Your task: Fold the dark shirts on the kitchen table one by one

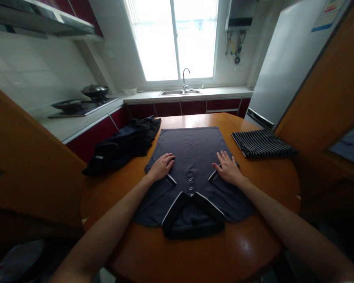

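A dark grey polo shirt [191,151] lies spread front side up on the wooden table, its black, white-edged collar [193,226] towards me and its hem at the far side. Both sleeves are turned inward over the front. My left hand [163,166] lies flat on the left sleeve, fingers stretched forward. On the other side, my right hand [227,168] rests with spread fingers on the right sleeve, beside its white-edged cuff. Neither hand grasps the cloth. A short row of buttons runs up the middle between them.
A crumpled dark garment [125,143] lies at the table's left edge. On the right sits a folded black-and-white striped cloth [261,143]. The round wooden table [242,243] stands before a counter with a sink [181,92], a stove with pans [94,91] and a fridge [286,59].
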The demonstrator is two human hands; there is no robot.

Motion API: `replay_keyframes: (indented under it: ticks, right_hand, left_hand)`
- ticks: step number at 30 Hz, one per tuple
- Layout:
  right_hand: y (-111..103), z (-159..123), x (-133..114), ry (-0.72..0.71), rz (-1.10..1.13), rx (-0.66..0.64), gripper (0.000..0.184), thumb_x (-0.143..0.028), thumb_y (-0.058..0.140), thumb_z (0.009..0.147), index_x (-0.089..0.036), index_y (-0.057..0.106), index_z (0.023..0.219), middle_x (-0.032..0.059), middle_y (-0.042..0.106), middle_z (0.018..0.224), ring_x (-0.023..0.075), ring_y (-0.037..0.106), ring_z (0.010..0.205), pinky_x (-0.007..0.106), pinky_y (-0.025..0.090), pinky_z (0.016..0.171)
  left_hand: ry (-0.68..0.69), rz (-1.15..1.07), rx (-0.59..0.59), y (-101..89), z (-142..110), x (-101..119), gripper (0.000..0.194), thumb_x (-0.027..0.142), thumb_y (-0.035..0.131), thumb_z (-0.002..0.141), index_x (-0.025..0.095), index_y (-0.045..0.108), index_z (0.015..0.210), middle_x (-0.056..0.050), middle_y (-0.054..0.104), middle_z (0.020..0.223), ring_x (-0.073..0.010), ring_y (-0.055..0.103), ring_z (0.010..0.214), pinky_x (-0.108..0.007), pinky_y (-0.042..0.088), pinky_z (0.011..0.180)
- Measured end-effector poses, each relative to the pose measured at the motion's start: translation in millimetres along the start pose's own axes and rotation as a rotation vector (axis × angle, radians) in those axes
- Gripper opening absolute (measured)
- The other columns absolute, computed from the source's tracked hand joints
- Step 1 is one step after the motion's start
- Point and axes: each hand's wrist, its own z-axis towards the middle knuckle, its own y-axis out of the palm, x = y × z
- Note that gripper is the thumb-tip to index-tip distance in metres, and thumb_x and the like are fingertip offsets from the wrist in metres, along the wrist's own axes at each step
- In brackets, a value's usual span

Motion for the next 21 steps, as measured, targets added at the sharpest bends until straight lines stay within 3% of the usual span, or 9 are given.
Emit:
replay_keyframes:
  ticks: [3,6,10,12,15,17,21]
  right_hand:
    - [-2,5,5,0.021,0.083,0.119,0.063,-0.046,0.031,0.100,-0.010,0.041,0.150,0.0163,0.031,0.160,0.0281,0.022,0.150,0.055,0.017,0.120]
    - [-8,11,14,0.026,0.225,0.211,0.053,-0.036,0.040,0.095,-0.009,0.057,0.137,0.0177,0.049,0.149,0.0270,0.040,0.142,0.046,0.029,0.118]
    - [-24,21,25,0.062,0.378,0.355,0.047,-0.032,0.042,0.090,-0.007,0.068,0.121,0.0177,0.065,0.131,0.0262,0.058,0.125,0.039,0.040,0.112]
    - [-32,27,26,0.064,0.396,0.384,0.047,-0.030,0.041,0.089,-0.008,0.068,0.120,0.0172,0.067,0.127,0.0263,0.060,0.120,0.039,0.042,0.109]
    - [-35,33,18,-0.015,0.342,0.404,0.048,-0.028,0.039,0.090,-0.009,0.065,0.125,0.0167,0.063,0.132,0.0249,0.056,0.126,0.039,0.039,0.112]
    - [-27,33,11,-0.069,0.267,0.384,0.049,-0.028,0.037,0.094,-0.009,0.061,0.132,0.0158,0.057,0.141,0.0240,0.048,0.135,0.040,0.033,0.116]
    - [-1,29,1,-0.117,0.074,0.157,0.053,-0.036,0.036,0.099,-0.014,0.049,0.145,0.0144,0.040,0.156,0.0279,0.027,0.148,0.054,0.022,0.119]
  left_hand:
    - [0.020,-0.057,-0.022,-6.0,1,-2,0.046,0.043,0.040,0.097,0.018,0.063,0.128,-0.009,0.057,0.142,-0.0243,0.048,0.136,-0.041,0.035,0.117]
    - [0.019,-0.143,-0.003,-25.0,3,-11,0.047,0.045,0.041,0.096,0.018,0.064,0.127,-0.008,0.066,0.132,-0.0238,0.058,0.125,-0.037,0.042,0.112]
    - [-0.127,-0.119,0.137,-54.6,2,-28,0.043,0.038,0.043,0.093,0.018,0.068,0.122,-0.007,0.070,0.125,-0.0247,0.064,0.118,-0.037,0.047,0.107]
    - [-0.185,-0.070,0.144,-57.7,0,-31,0.044,0.032,0.040,0.093,0.015,0.067,0.123,-0.009,0.069,0.127,-0.0247,0.063,0.119,-0.036,0.046,0.107]
    - [-0.206,0.024,0.103,-41.1,-4,-26,0.049,0.026,0.036,0.094,0.007,0.059,0.133,-0.017,0.059,0.139,-0.0256,0.054,0.131,-0.038,0.038,0.114]
    - [-0.206,0.085,0.065,-22.3,-8,-16,0.053,0.029,0.035,0.097,0.005,0.051,0.141,-0.019,0.048,0.149,-0.0290,0.041,0.141,-0.046,0.030,0.118]
    - [-0.237,0.156,-0.024,5.1,-14,6,0.056,0.043,0.038,0.100,0.016,0.043,0.149,-0.016,0.036,0.158,-0.0362,0.025,0.149,-0.063,0.016,0.118]
